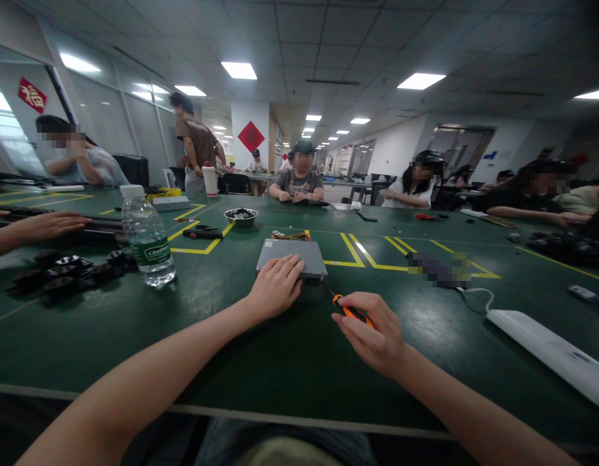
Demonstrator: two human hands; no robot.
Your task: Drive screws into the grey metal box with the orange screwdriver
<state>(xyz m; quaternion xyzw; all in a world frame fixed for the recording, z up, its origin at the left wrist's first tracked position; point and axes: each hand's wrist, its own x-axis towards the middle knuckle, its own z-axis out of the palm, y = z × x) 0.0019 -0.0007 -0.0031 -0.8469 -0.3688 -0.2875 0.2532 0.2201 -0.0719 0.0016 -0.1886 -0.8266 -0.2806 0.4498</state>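
Observation:
A grey metal box with a bundle of coloured wires at its back, which looks like a computer power supply (312,254), sits on the green table. My left hand (275,286) lies across its top and front edge, fingers stretched out and flat. With my right hand (377,333) I grip a screwdriver (339,301) by its orange and black handle. Its thin shaft points up and left at the box's front right corner. Whether the tip touches a screw there is too small to tell.
A water bottle (148,243) stands left of my left arm, near several black parts (61,275). Beyond the box are a metal bowl (240,217) and black pliers (203,232). A white power strip (546,353) lies right. Another person's hand (52,225) reaches in at left.

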